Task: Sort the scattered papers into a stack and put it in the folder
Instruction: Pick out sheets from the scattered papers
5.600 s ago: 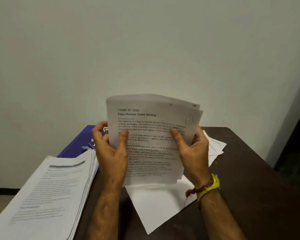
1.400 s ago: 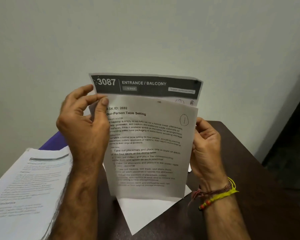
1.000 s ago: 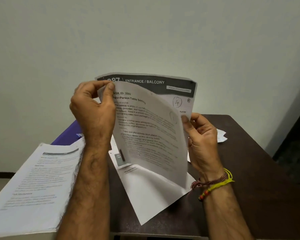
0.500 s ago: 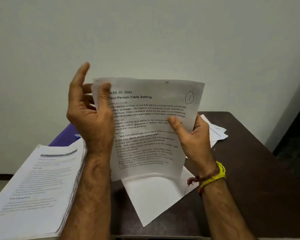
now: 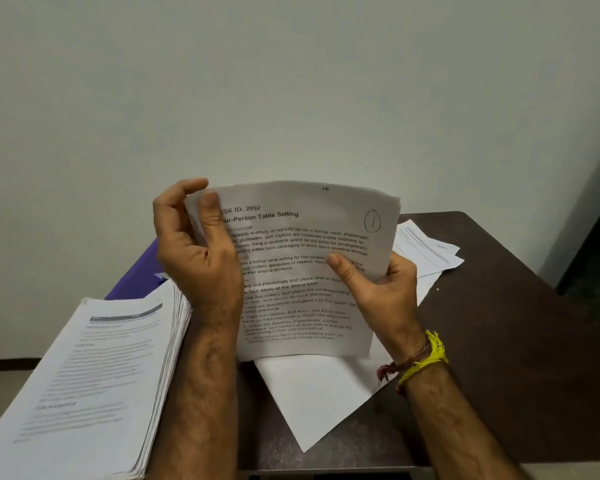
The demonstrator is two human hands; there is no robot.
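Right then, nearest the camera the big stack (image 5: 84,386) sat at the desk's (image 5: 499,358) left edge, printed side up, overhanging a little. Beside it a blank sheet (image 5: 312,400) lay skewed on the dark top. Above that, both hands held a small sheaf (image 5: 302,271) upright, its page marked "1" facing the wearer. The left hand (image 5: 194,258) had the top-left corner, thumb on the front and fingers curled behind, pinching near the edge. The right hand (image 5: 378,289) gripped the right edge, thumb pressed across the text, fingers hidden behind. Judging by that, the sorting step was in hand: checking page order in the sheaf. Next would call for squaring its edges, then gathering the loose pages. Further back, more papers (image 5: 426,251) lay fanned at the right, and the purple folder (image 5: 136,275) peeked from under the stack, by the wall.
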